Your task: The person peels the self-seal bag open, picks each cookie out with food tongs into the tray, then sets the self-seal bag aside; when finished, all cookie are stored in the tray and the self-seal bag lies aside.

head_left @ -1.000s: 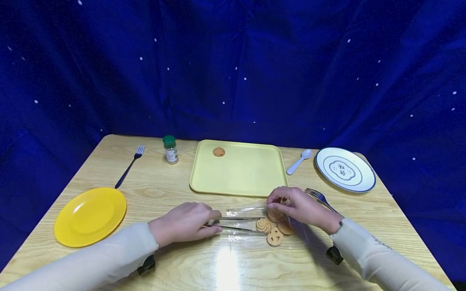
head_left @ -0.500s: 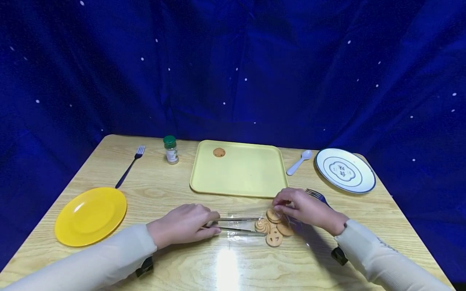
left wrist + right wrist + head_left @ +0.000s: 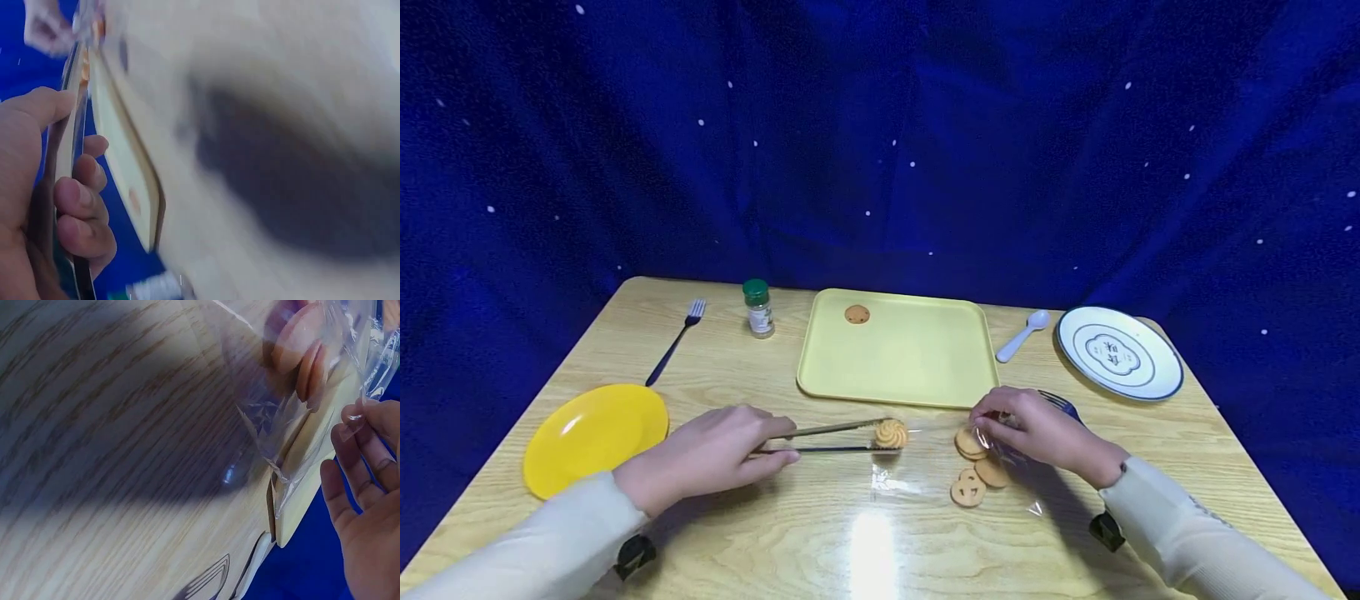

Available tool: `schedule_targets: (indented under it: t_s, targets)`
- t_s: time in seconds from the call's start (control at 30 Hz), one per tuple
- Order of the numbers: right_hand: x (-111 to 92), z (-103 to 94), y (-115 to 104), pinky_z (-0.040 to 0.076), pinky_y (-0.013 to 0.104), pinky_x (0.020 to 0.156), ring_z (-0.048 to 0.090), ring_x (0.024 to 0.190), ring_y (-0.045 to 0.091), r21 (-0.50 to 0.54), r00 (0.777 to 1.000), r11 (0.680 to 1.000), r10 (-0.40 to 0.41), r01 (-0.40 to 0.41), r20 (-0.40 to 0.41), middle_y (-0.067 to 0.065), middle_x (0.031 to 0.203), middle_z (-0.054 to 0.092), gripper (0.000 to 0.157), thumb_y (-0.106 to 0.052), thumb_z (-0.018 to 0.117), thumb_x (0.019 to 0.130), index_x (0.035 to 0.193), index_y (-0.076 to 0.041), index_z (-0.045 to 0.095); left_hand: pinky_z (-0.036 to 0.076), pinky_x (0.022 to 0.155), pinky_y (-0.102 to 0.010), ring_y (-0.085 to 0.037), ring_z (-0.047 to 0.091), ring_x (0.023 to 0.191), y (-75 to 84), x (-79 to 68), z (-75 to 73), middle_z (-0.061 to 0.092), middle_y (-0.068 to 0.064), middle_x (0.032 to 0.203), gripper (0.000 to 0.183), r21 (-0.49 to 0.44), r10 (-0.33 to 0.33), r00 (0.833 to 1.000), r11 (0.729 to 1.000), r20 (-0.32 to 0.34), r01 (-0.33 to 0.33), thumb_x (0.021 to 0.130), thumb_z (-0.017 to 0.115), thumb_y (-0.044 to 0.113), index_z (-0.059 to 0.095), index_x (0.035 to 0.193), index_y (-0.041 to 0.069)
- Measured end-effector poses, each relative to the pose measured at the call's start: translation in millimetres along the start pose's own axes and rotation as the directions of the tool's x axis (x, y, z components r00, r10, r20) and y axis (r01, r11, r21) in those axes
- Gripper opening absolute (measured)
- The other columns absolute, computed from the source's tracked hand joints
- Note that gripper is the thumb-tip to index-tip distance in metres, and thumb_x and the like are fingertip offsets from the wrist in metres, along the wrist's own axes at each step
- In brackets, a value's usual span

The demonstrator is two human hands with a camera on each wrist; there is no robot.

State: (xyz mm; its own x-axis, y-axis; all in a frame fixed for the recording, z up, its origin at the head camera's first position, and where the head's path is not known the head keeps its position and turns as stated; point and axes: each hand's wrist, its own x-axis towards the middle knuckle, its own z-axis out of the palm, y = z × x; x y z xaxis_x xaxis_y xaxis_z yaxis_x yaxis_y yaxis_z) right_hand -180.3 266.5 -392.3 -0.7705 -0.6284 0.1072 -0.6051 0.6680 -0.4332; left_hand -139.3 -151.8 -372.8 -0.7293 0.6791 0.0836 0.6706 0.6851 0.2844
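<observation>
My left hand grips metal tongs, their tips closed on a swirled round cookie in the head view. Fingers curl round the tongs' arms in the left wrist view. A clear plastic bag lies on the table, and my right hand pinches its film between thumb and fingers. Several cookies lie at the bag beside the right hand, one with a cut-out face. The swirled cookie is at the bag's left end, apart from the others.
Behind the hands lies a pale yellow tray with one brown cookie. A yellow plate, a fork and a green-capped shaker are at left. A spoon, another fork and a white plate are at right.
My left hand has moved left with the tongs, drawing the swirled cookie away from the other cookies. The right hand keeps its pinch on the bag and has shifted only slightly.
</observation>
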Motion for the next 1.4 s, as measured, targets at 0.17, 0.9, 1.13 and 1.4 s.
schedule_targets:
  t_s: [0.17,0.9,1.13,1.4]
  targets:
    - [-1,-0.5,1,0.052,0.020,0.072,0.060,0.082,-0.002,0.050,0.999,0.998,0.031,-0.030,-0.009,-0.015,0.092,0.068,0.008,-0.024,0.062,0.095,0.098,-0.024,0.070,0.040,0.056,-0.020,0.002,0.045,0.060,-19.0,-4.4,-18.6,0.055,0.015,0.071,0.021,0.021,-0.102,0.992,0.994,-0.074,0.104,0.096,0.058,0.041,0.064,0.095,0.022]
    - [-6,3.5,5,0.046,0.018,0.058,0.054,0.064,-0.001,0.032,0.999,0.999,0.026,-0.024,-0.042,-0.017,0.078,0.059,0.006,-0.033,0.059,0.096,0.091,-0.031,0.063,0.043,0.057,-0.035,-0.019,0.054,0.063,-31.0,140.3,12.5,0.060,-0.003,0.072,0.032,0.068,-0.387,0.921,0.919,-0.048,0.389,0.097,0.052,0.041,0.064,0.092,0.011]
    - [-7,3.0,11,0.049,0.020,0.057,0.056,0.062,-0.002,0.118,1.000,0.993,0.003,-0.001,-0.022,-0.011,0.076,0.062,0.007,-0.027,0.059,0.097,0.091,-0.026,0.063,0.040,0.052,-0.033,-0.016,0.050,0.056,-25.9,153.4,19.2,0.053,0.000,0.063,0.036,0.093,-0.404,0.915,0.910,-0.009,0.403,0.098,0.051,0.041,0.056,0.075,0.014]
    - [-11,-0.5,13,0.054,0.021,0.073,0.063,0.085,-0.001,0.142,1.000,0.990,0.022,-0.025,0.020,-0.007,0.095,0.070,0.012,-0.013,0.064,0.093,0.103,-0.018,0.068,0.039,0.053,-0.033,-0.016,0.049,0.056,-24.7,157.1,18.8,0.050,0.002,0.062,0.038,0.069,-0.433,0.901,0.900,0.015,0.431,0.098,0.050,0.042,0.057,0.073,0.014]
